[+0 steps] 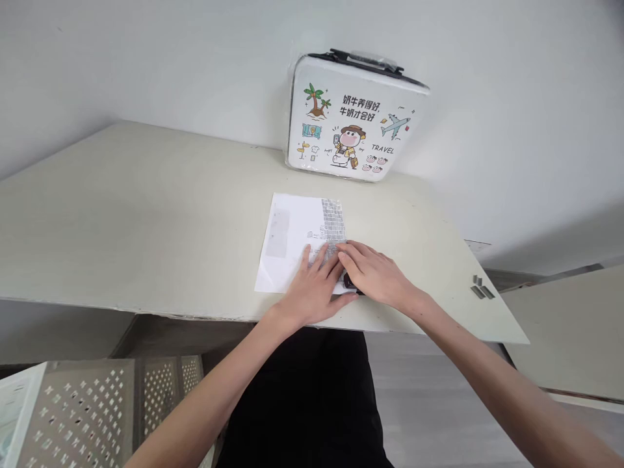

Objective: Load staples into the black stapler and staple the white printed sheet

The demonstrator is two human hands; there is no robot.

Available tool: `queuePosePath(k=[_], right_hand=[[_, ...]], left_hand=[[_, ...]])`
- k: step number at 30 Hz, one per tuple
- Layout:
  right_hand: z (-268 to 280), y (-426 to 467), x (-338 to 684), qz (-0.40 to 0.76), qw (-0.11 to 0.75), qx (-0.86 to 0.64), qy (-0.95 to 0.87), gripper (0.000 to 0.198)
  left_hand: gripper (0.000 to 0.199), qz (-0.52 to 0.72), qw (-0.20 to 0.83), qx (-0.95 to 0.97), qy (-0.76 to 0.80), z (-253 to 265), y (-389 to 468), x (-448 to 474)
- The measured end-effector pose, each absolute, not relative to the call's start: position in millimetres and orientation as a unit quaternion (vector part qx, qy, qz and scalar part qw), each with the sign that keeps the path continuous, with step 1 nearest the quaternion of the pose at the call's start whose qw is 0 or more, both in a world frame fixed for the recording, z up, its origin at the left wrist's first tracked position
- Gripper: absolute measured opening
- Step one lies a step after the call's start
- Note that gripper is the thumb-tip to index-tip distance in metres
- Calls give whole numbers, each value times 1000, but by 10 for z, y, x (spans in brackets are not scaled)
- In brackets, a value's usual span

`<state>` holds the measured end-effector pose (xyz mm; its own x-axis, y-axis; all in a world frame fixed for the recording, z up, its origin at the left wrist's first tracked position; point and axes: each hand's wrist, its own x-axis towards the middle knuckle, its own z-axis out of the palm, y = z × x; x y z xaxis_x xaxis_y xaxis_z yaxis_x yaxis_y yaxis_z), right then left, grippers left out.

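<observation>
A printed sheet of paper (287, 227) lies flat near the front edge of the table, with dense grey print along its right side. My left hand (314, 289) rests flat on its lower right part, fingers spread. At the sheet's right edge, my right hand (377, 273) is curled over what looks like a black stapler (348, 281). Most of the stapler is hidden under that hand, and only a dark end shows between the two hands. The fingertips of both hands come close together over the print.
Behind the paper a white case (324, 143) with cartoon pictures and a black handle stands upright against the wall. Several small grey staple strips (481, 287) lie near the right end of the table (146, 221). A perforated basket (88, 409) is below, at left.
</observation>
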<state>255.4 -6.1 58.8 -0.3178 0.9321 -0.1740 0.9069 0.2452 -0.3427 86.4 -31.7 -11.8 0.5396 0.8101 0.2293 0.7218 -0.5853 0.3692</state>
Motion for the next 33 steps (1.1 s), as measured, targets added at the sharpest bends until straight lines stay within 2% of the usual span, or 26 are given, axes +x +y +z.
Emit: queuePosePath(k=[4,9,13,16,19,22,24,29,33], right_hand=[[523,-48,2521,153,17,-591,-792,55],[393,-75,2450,55,9,-588,-807,55],[362,-107,2397,2,21,-583,-812,54],[429,-115,2426,57,50,-581,-810,52],[485,-163,2542,136,151,-580,-789,50],[439,-277,2736,146,237,-558,-782,55],[356,-373,2897,137,253,-538,-792,53],[113,-580,3317,170,265,-492,-812,31],[-19,-656,3530,174,284,-528,-781,33]], left_hand=[[76,190,118,868,443,-110,-323,876],[91,174,114,856,473,-111,-326,887],[91,160,106,862,470,-111,-324,892],[92,168,103,858,475,-107,-332,890],[93,172,102,852,484,-104,-348,854],[94,157,98,857,482,-97,-368,785],[94,146,97,858,483,-88,-379,743],[97,135,106,860,481,-45,-391,711],[99,135,125,864,469,41,-375,610]])
